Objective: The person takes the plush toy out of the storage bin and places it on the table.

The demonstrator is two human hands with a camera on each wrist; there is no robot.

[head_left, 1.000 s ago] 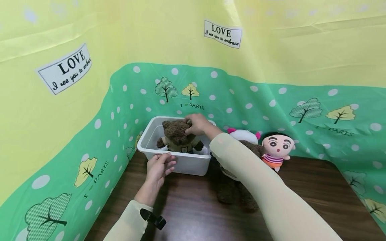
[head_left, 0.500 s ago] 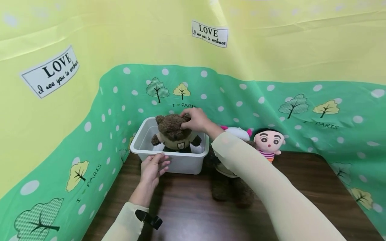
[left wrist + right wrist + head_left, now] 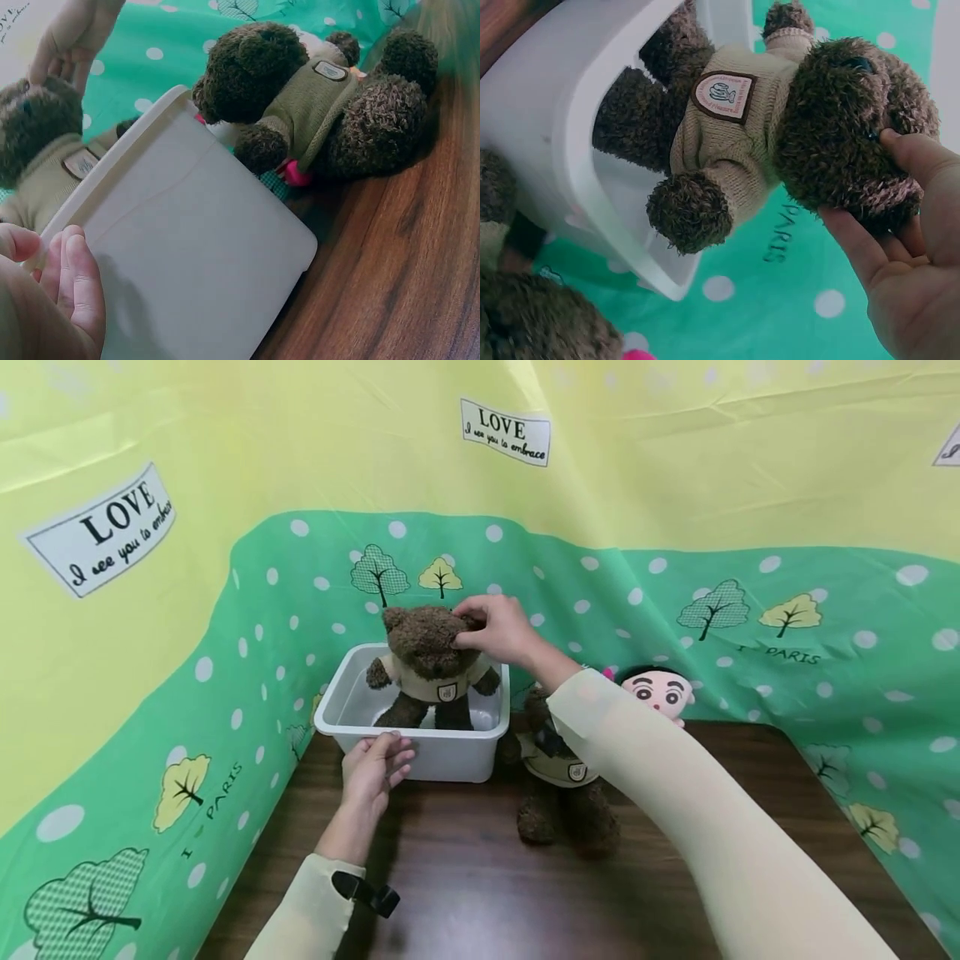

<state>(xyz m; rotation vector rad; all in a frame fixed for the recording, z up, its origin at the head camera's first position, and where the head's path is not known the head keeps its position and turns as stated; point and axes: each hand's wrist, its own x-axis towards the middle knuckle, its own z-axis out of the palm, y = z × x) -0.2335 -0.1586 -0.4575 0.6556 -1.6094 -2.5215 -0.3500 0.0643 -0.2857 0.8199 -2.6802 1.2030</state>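
My right hand (image 3: 501, 628) grips a brown teddy bear (image 3: 431, 647) by the side of its head, thumb on the front. The bear wears a beige sweater with a badge; in the right wrist view its sweater (image 3: 735, 120) and dark legs show, the legs still within the white plastic bin (image 3: 450, 758). With thumb and fingers, my left hand (image 3: 372, 770) pinches the bin's near rim; in the left wrist view the fingertips lie against the bin wall (image 3: 187, 247). A second teddy bear (image 3: 558, 768) in a like sweater sits right of the bin, partly behind my right sleeve.
A doll with black hair (image 3: 657, 689) stands at the back right, mostly behind my sleeve. Pink bits of another plush toy show beside it. Green and yellow patterned cloth (image 3: 630, 585) hangs behind and left of the dark wooden table (image 3: 465, 860).
My right hand has lifted the teddy bear upward, so its legs now show above the bin's near rim. My left hand stays on the rim. The head view has shifted a little to the right.
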